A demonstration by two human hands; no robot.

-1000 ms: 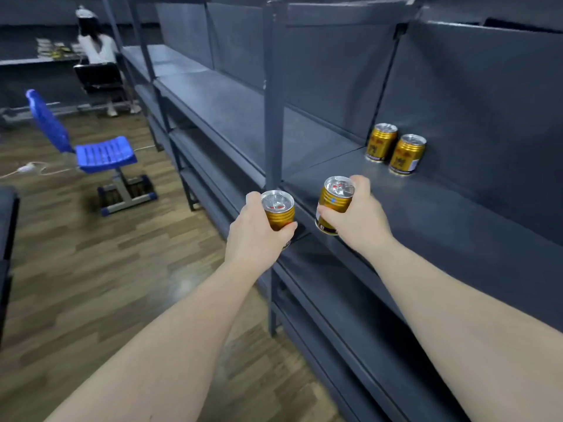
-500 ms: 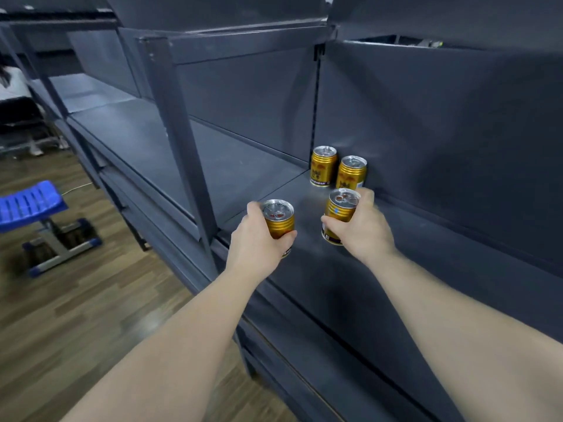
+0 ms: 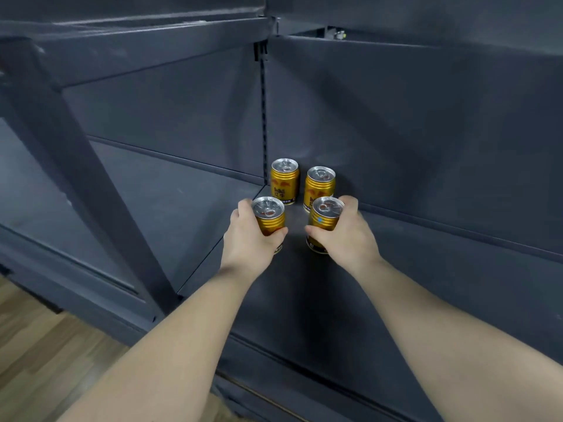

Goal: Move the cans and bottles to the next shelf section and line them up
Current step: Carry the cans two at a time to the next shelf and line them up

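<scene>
Carried cans, two: left hand (image 3: 249,242) is gripping the left can (image 3: 269,216) and right hand (image 3: 344,239) the right can (image 3: 324,216). Both hands are arriving just in front of the standing cans (image 3: 285,181), closer than before. A second row is forming.

Dark grey metal shelving unit (image 3: 396,117) fills most of view. Back panels (image 3: 170,123) matte, faintly scuffed. Slotted upright (image 3: 264,117) runs down seam between two back panels. Slanted front post (image 3: 76,166) crosses left side. Shelf board (image 3: 304,300) dark grey, dull sheen. Upper shelf edge (image 3: 137,35) overhead catches pale light. Wood-plank floor (image 3: 45,360) at lower left, brown, streaked grain. Lighting soft, even; shadows faint.
</scene>
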